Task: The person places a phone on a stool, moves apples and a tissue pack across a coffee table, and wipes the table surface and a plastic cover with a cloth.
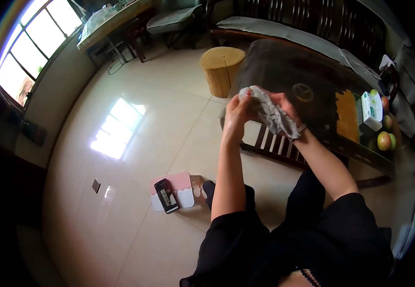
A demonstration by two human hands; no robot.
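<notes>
A crumpled grey-white cloth (270,113) is held up between my two hands, in front of the dark table. My left hand (238,111) grips its left end, fingers closed on the fabric. On the other side my right hand (286,109) is closed around the cloth from behind, and part of it hides those fingers. One end of the cloth hangs down by my right wrist, where a band shows. Beneath my hands is the near edge of the dark glossy table (279,67), with a slatted shelf (279,143) below.
A wooden stump stool (222,71) stands left of the table. On the table's right lie a tissue pack (372,111) and several fruits (384,141). A phone (167,196) rests on a small pink-and-white stool (186,191) by my foot. A wooden bench (284,36) stands behind.
</notes>
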